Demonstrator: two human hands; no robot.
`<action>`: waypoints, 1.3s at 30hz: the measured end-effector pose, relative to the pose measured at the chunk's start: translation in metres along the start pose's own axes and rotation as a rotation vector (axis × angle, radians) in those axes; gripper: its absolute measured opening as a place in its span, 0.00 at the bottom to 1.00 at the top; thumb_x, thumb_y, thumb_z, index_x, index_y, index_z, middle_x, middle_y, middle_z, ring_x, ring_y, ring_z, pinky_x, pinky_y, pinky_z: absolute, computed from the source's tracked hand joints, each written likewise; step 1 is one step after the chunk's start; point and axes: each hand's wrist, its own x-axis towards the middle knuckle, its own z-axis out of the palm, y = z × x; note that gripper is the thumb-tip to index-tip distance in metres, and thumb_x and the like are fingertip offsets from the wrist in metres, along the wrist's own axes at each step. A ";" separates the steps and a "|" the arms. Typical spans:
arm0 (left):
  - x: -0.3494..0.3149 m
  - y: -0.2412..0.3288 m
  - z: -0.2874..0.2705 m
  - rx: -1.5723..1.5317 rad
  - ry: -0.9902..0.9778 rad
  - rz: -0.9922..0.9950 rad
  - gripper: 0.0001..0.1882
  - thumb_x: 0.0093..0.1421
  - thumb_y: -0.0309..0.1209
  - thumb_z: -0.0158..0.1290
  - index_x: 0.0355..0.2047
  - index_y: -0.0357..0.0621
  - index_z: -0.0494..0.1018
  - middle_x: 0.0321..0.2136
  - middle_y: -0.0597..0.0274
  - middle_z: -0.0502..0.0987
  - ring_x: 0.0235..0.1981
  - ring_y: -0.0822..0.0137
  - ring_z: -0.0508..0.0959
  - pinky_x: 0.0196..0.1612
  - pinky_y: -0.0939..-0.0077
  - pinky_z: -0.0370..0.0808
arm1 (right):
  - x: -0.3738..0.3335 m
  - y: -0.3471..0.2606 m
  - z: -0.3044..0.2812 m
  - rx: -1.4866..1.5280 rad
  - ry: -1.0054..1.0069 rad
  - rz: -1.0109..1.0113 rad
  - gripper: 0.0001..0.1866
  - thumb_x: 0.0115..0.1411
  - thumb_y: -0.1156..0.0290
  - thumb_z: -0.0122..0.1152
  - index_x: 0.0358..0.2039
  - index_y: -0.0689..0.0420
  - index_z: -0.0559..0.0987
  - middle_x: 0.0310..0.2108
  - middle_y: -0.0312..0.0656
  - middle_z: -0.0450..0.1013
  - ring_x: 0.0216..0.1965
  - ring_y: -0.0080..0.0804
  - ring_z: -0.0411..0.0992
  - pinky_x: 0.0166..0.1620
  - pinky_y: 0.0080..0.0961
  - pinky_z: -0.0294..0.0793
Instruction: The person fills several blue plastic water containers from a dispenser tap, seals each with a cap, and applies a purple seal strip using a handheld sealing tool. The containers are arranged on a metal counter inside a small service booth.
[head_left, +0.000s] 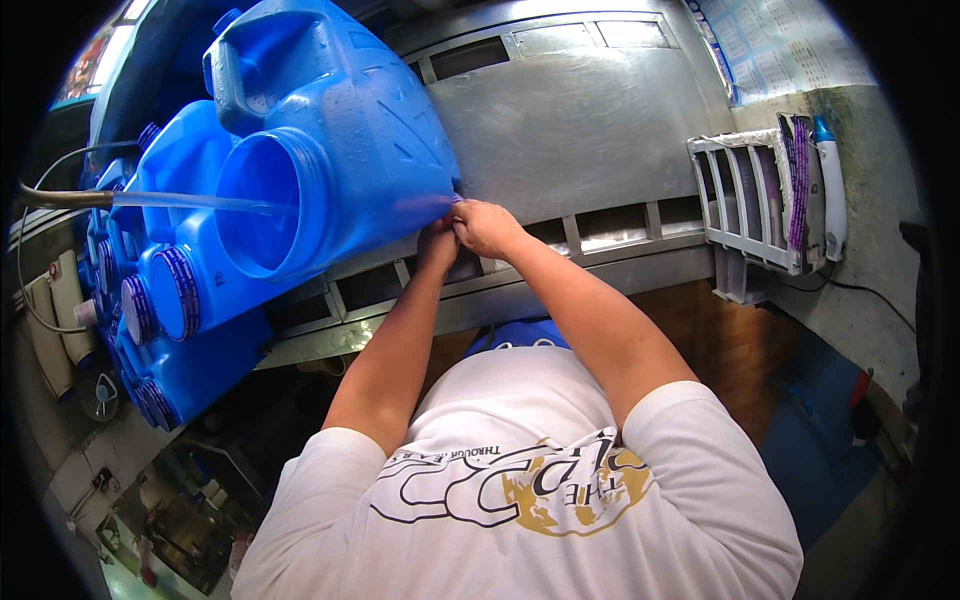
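Left hand [437,245]: low at the right-hand end of the big blue jug [385,140], fingers bunched narrow and pressed close to the other hand; its exact grip is hidden, can't call it.
Right hand [487,230]: right alongside, back of the hand up, fingers curled in beside a small purple piece [457,198]; whether they pinch it, I can't tell.
Metal pipe [70,198]: away at far left, and look at that, a clear water stream [175,200] runs rightward from its tip into the big jug's open mouth!
Capped jugs [222,308]: more blue ones crowd the left side, lids wrapped in purple, just beside the big one.
Big jug: centre-left, wide round mouth facing left, handle toward the top, droplets scattered over its shoulder, right-hand end meeting the hands.
Metal desk [570,140]: shiny broad sheet stretching right of the jug, slotted strips along both its far and near edges.
White rack [725,195]: over on the right by the wall [860,150], a purple-striped item inside, a white tube with a blue tip standing beside it.
Calendar sheet [790,50]: up top right, on the wall.
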 end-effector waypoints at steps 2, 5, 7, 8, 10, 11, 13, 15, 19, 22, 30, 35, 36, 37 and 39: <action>0.003 0.000 0.003 -0.131 -0.105 -0.230 0.15 0.64 0.42 0.53 0.43 0.44 0.77 0.34 0.65 0.79 0.31 0.76 0.77 0.36 0.77 0.72 | -0.014 -0.002 -0.011 0.024 0.103 -0.002 0.14 0.61 0.63 0.52 0.43 0.54 0.79 0.45 0.49 0.76 0.48 0.49 0.74 0.52 0.45 0.72; 0.004 0.004 0.007 -0.273 -0.105 -0.369 0.12 0.67 0.37 0.53 0.43 0.43 0.77 0.35 0.67 0.79 0.31 0.77 0.77 0.33 0.81 0.73 | -0.043 0.005 -0.040 0.048 0.268 0.003 0.13 0.61 0.64 0.56 0.44 0.54 0.79 0.46 0.48 0.76 0.49 0.48 0.73 0.53 0.40 0.72; 0.007 -0.002 0.009 -0.381 -0.049 -0.361 0.11 0.66 0.36 0.54 0.44 0.44 0.76 0.33 0.68 0.78 0.29 0.77 0.77 0.30 0.82 0.73 | -0.067 0.009 -0.073 0.057 0.428 -0.001 0.12 0.58 0.70 0.61 0.43 0.55 0.79 0.45 0.46 0.76 0.50 0.46 0.73 0.54 0.37 0.72; 0.009 -0.017 0.014 -0.466 -0.028 -0.348 0.11 0.66 0.35 0.54 0.45 0.44 0.75 0.32 0.69 0.78 0.28 0.77 0.77 0.27 0.83 0.72 | -0.085 0.011 -0.099 -0.017 0.555 -0.018 0.12 0.58 0.70 0.61 0.43 0.55 0.79 0.45 0.46 0.76 0.50 0.46 0.73 0.54 0.37 0.71; 0.019 -0.041 0.018 -0.549 -0.091 -0.381 0.08 0.66 0.36 0.55 0.41 0.49 0.73 0.26 0.69 0.78 0.20 0.79 0.75 0.18 0.90 0.67 | -0.126 0.020 -0.157 -0.191 0.814 -0.049 0.12 0.57 0.72 0.62 0.42 0.56 0.79 0.46 0.46 0.75 0.52 0.47 0.72 0.55 0.38 0.70; 0.016 -0.025 0.013 -0.509 -0.133 -0.477 0.07 0.66 0.38 0.55 0.39 0.51 0.73 0.25 0.70 0.79 0.18 0.80 0.74 0.17 0.90 0.66 | -0.148 0.033 -0.188 -0.341 0.950 -0.025 0.14 0.56 0.72 0.63 0.44 0.56 0.78 0.47 0.47 0.74 0.51 0.47 0.71 0.55 0.40 0.70; 0.006 -0.004 0.009 -0.557 -0.092 -0.547 0.08 0.66 0.38 0.54 0.39 0.49 0.72 0.27 0.68 0.80 0.18 0.80 0.74 0.19 0.89 0.66 | -0.199 0.058 -0.252 -0.615 1.154 0.074 0.19 0.54 0.72 0.64 0.47 0.56 0.76 0.49 0.49 0.72 0.52 0.49 0.71 0.56 0.42 0.69; 0.002 0.006 0.006 -0.672 -0.119 -0.579 0.06 0.66 0.37 0.52 0.39 0.50 0.73 0.29 0.68 0.80 0.21 0.77 0.75 0.25 0.82 0.72 | -0.253 0.083 -0.306 -0.885 1.249 0.291 0.24 0.55 0.69 0.64 0.52 0.57 0.73 0.52 0.52 0.70 0.53 0.50 0.70 0.56 0.42 0.69; 0.013 -0.008 0.006 -0.841 -0.198 -0.617 0.06 0.63 0.36 0.53 0.36 0.49 0.74 0.32 0.68 0.81 0.26 0.74 0.77 0.35 0.75 0.76 | -0.309 0.112 -0.361 -0.943 1.103 0.728 0.28 0.57 0.63 0.64 0.56 0.59 0.70 0.52 0.54 0.70 0.54 0.53 0.70 0.56 0.43 0.70; 0.016 -0.017 0.010 -0.929 -0.187 -0.611 0.07 0.60 0.35 0.54 0.35 0.48 0.74 0.35 0.66 0.81 0.29 0.73 0.77 0.39 0.72 0.76 | -0.308 0.113 -0.376 -0.892 0.964 0.838 0.31 0.57 0.60 0.64 0.58 0.60 0.69 0.52 0.55 0.71 0.54 0.53 0.71 0.55 0.43 0.72; -0.002 -0.003 0.014 -1.322 -0.317 -0.554 0.16 0.57 0.45 0.59 0.41 0.55 0.72 0.51 0.60 0.77 0.44 0.64 0.77 0.54 0.61 0.71 | -0.318 0.137 -0.406 -0.448 0.753 0.783 0.33 0.51 0.46 0.67 0.46 0.63 0.78 0.41 0.58 0.78 0.43 0.56 0.77 0.46 0.41 0.75; -0.006 0.004 0.021 -1.343 -0.189 -0.566 0.21 0.58 0.55 0.57 0.43 0.58 0.69 0.52 0.57 0.77 0.44 0.59 0.76 0.53 0.57 0.71 | -0.339 0.084 -0.386 0.566 0.995 0.548 0.33 0.56 0.56 0.69 0.56 0.62 0.70 0.45 0.47 0.76 0.35 0.29 0.75 0.37 0.25 0.75; -0.009 0.012 0.021 -1.354 -0.142 -0.592 0.22 0.58 0.56 0.56 0.43 0.58 0.69 0.52 0.57 0.77 0.44 0.59 0.76 0.52 0.57 0.70 | -0.338 0.080 -0.373 0.769 0.890 0.422 0.34 0.56 0.57 0.69 0.58 0.61 0.67 0.46 0.48 0.75 0.36 0.29 0.75 0.37 0.25 0.76; -0.011 0.022 0.022 -1.389 -0.045 -0.665 0.24 0.59 0.58 0.53 0.44 0.55 0.69 0.51 0.57 0.77 0.44 0.59 0.76 0.52 0.58 0.70 | -0.341 0.074 -0.362 0.958 0.791 0.305 0.36 0.57 0.58 0.68 0.60 0.61 0.65 0.47 0.48 0.74 0.37 0.28 0.75 0.37 0.24 0.76; -0.008 0.013 0.023 -1.387 -0.045 -0.638 0.25 0.60 0.59 0.51 0.45 0.54 0.68 0.50 0.57 0.78 0.43 0.60 0.76 0.52 0.58 0.70 | -0.330 0.059 -0.333 1.247 0.591 0.098 0.40 0.59 0.60 0.67 0.65 0.59 0.58 0.49 0.48 0.73 0.37 0.28 0.75 0.37 0.24 0.77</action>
